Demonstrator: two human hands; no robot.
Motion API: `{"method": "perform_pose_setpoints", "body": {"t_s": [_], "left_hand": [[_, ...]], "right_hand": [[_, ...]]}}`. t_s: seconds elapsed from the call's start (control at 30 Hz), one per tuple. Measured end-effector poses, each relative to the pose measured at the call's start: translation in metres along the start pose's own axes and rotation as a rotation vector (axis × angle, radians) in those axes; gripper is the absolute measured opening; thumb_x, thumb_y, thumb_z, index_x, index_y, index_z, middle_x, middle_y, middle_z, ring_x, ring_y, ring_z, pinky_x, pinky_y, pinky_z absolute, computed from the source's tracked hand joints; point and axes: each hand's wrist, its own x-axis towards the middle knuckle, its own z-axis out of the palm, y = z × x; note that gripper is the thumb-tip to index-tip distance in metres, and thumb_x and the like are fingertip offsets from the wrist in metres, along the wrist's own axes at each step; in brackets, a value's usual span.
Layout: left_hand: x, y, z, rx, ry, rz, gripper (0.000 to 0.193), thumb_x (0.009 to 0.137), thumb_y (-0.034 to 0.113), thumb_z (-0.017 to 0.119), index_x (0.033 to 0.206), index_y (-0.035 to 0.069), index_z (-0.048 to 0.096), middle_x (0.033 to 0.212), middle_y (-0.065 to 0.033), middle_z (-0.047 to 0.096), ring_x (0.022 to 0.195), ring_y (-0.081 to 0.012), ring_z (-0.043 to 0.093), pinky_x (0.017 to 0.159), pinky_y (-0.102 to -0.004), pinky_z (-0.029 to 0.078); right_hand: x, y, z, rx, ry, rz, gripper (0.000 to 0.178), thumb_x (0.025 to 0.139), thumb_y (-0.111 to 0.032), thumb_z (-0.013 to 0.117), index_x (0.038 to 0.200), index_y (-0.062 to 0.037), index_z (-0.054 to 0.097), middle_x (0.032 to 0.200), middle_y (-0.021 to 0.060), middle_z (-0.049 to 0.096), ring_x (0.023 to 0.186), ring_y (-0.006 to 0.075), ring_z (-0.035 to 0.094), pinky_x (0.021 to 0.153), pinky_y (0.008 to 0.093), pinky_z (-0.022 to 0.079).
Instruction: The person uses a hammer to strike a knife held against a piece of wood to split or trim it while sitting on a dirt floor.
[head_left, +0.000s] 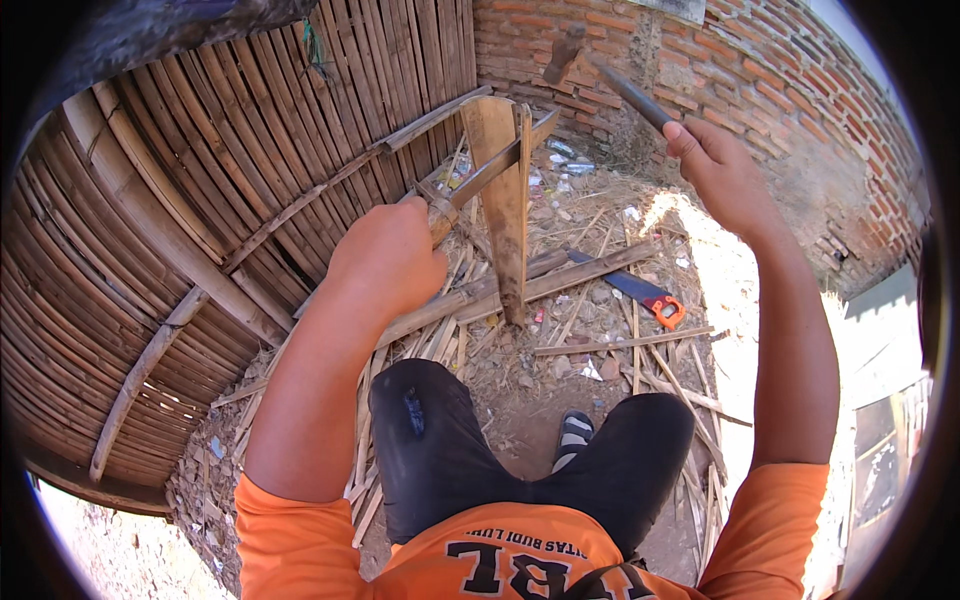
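I count one long-shafted, dark metal-headed hammer (632, 97), one wooden-handled steel machete (487, 177), one tall pale-brown split piece of wood (503, 220) standing upright on the littered brown ground (525, 400), and one orange-handled dark handsaw (645, 296) lying short of the ground's far edge. The fingers of my left hand (390, 255) wrap round the machete's handle, with the upright piece just beyond and to their right, crossed by the blade near its top. The fingers of my right hand (722, 170) are closed on the hammer's shaft, its head raised beyond them to the left, apart from the upright piece.
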Motion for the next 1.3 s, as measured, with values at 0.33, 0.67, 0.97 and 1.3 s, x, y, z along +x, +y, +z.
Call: {"method": "perform_pose_setpoints", "body": {"t_s": [0.33,0.67,0.97,1.3], "left_hand": [[-0.001,-0.001,0.004,0.026,-0.006,0.029,0.029,0.082,0.016,0.066,0.100,-0.006,0.061,0.095,-0.0292,0.068,0.099,-0.0454,0.065,0.088,-0.0508,0.052],[0.002,0.000,0.015,0.023,0.001,0.013,0.031,0.083,0.017,0.065,0.104,-0.005,0.061,0.096,-0.0285,0.068,0.099,-0.0441,0.066,0.088,-0.0509,0.053],[0.005,0.000,0.020,0.060,-0.031,-0.006,0.032,0.085,0.018,0.068,0.109,-0.003,0.064,0.103,-0.0255,0.070,0.102,-0.0419,0.068,0.089,-0.0493,0.055],[0.008,-0.010,0.035,0.051,-0.014,-0.001,0.030,0.084,0.018,0.066,0.103,-0.005,0.061,0.097,-0.0267,0.069,0.098,-0.0434,0.067,0.087,-0.0508,0.053]], "right_hand": [[0.001,0.030,0.032,-0.098,-0.086,-0.099,0.050,0.104,-0.052,0.051,0.093,-0.0042,0.062,0.070,0.0047,0.054,0.067,0.0174,0.051,0.064,0.0345,0.042],[-0.005,0.021,0.045,-0.069,-0.017,-0.078,0.055,0.104,-0.053,0.049,0.099,0.0009,0.060,0.076,0.0152,0.059,0.073,0.0297,0.058,0.071,0.0406,0.046],[0.013,0.019,0.012,0.332,0.146,-0.003,0.050,0.104,-0.052,0.051,0.094,-0.0039,0.061,0.071,0.0012,0.052,0.067,0.0122,0.050,0.065,0.0329,0.043],[-0.004,0.037,0.019,0.257,-0.041,0.110,0.051,0.105,-0.051,0.050,0.094,-0.0021,0.058,0.071,0.0059,0.055,0.068,0.0165,0.054,0.066,0.0340,0.044]]}}
